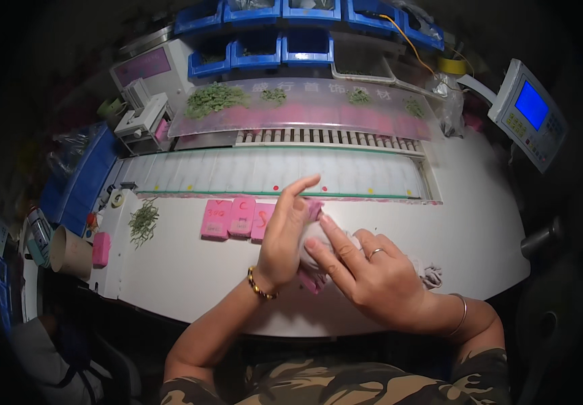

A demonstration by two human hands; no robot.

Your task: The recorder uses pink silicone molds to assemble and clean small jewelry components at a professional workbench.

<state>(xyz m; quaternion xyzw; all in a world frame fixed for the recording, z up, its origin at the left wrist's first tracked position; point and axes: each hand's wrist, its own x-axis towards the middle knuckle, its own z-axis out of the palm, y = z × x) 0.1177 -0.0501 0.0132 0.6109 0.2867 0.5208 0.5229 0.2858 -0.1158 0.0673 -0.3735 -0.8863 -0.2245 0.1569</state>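
In front of my chest, my left hand (281, 239) stands on edge with the index finger raised, its palm against a pink block (311, 280). Only the ends of that block show, the rest being covered. My right hand (382, 277), wearing a ring, grips a whitish cloth bundle (313, 243) and presses it against the block. Part of the cloth is hidden under the right fingers. Just beyond my left hand, on the white table (190, 277), lie pink blocks with red marks, among them a left one (216, 226) and a middle one (241, 223).
Small green branched pieces (144, 221) lie at the left, near a cardboard tube (70, 253). A white slatted conveyor (271, 174) crosses behind the blocks. Blue bins (256, 50) hang at the back. A control panel with a blue screen (531, 106) stands at the right.
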